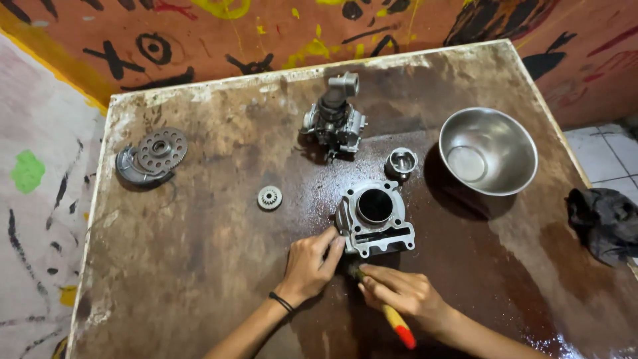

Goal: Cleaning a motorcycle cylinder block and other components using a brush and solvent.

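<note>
A grey metal engine cylinder block (375,216) with a round bore lies on the worn, wet brown table (199,266). My left hand (311,262) rests against the block's near left corner, fingers touching it. My right hand (402,292) grips a brush with a yellow and red handle (397,322); its bristle end sits at the block's near edge, mostly hidden by my fingers.
A piston (401,162) stands just behind the block, a carburettor-like assembly (335,119) farther back. A steel bowl (488,151) sits at the right, a black rag (606,223) on the right edge. A small gear (270,197) and a perforated disc assembly (153,156) lie at the left.
</note>
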